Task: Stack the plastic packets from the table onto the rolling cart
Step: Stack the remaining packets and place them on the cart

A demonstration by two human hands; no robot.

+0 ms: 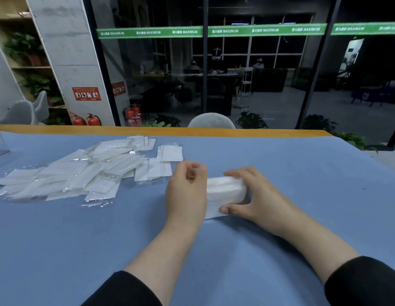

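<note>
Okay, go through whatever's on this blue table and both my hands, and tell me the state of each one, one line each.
Gathered stack of packets: on the table, held in the right hand's grip.
Right hand: fingers and thumb curled round the stack.
Left hand: against the stack's left end, fingers curled; grip unclear.
Loose packets: spread flat and overlapping, untouched, left of the hands.
Blue table: bearing both lots.

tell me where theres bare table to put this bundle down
Bare blue table lies right of the right hand, out to the far orange edge, and near the sleeves. Left of the left hand it is crowded: loose packets overlap. The bundle sits between both hands.
</note>
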